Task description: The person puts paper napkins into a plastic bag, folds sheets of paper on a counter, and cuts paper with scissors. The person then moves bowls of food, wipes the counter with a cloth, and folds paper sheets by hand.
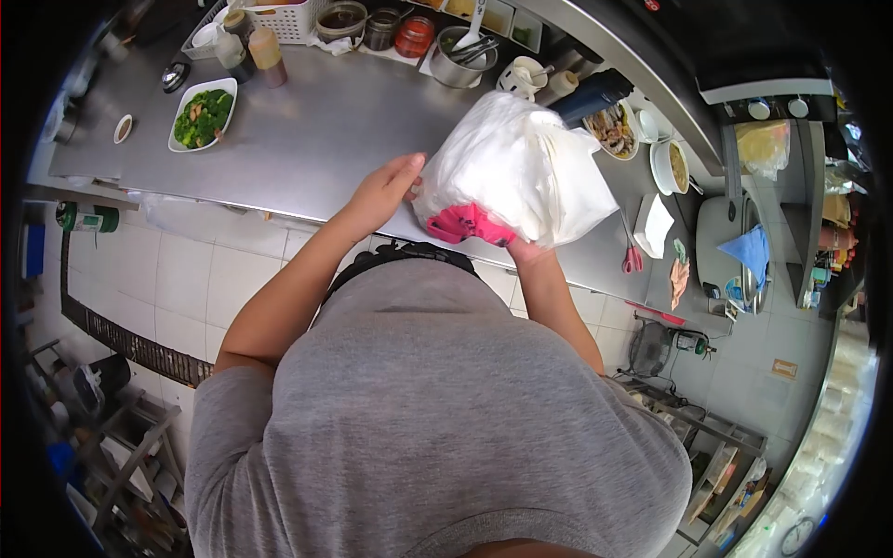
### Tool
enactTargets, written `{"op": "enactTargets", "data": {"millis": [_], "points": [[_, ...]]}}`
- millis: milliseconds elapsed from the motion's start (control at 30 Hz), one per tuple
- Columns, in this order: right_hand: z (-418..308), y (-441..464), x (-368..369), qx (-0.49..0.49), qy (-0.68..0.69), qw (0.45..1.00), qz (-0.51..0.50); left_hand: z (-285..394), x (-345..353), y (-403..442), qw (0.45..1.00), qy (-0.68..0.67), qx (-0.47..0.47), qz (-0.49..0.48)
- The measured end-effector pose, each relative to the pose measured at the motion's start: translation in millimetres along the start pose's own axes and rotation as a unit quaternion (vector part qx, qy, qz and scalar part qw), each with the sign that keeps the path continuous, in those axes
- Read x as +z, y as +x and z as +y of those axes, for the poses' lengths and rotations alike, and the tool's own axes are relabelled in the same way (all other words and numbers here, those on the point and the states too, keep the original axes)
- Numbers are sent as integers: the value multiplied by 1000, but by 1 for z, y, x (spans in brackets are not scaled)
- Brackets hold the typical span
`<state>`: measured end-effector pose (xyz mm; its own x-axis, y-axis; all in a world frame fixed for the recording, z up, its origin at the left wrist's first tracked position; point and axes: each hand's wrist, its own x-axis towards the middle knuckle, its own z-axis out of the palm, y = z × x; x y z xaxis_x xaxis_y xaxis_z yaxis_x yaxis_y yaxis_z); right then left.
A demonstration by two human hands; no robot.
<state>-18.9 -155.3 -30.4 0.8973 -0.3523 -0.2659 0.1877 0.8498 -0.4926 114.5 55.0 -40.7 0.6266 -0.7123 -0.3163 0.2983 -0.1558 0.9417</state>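
A bulky white plastic bag is at the front edge of the steel counter, with a bright pink piece with black marks at its lower side. My right hand is closed at the bag's lower edge; most of its fingers are hidden by the plastic. On the other side, my left hand is at the bag's left flank, thumb up and fingers stretched toward it, their tips partly hidden. Whether those fingertips press on the plastic I cannot tell. What is inside the bag does not show.
On the steel counter stand a white dish of broccoli, sauce bottles and a metal pot with utensils. To the right are a bowl of food, pink-handled scissors and a white paper container.
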Motion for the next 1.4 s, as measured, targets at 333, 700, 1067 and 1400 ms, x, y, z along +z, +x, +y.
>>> {"op": "enactTargets", "data": {"millis": [333,700,1067,1400], "points": [[-4,-1,8,-47,-380,921,74,74,56,-13,831,311,452,93],[-66,-3,18,-453,-831,315,67,29,114,39,768,558,307,-60],[-128,-20,125,-475,-726,429,-250,12,141,102,728,579,354,101],[-188,23,186,-679,-543,346,-353,186,205,-30,717,689,58,88]]}}
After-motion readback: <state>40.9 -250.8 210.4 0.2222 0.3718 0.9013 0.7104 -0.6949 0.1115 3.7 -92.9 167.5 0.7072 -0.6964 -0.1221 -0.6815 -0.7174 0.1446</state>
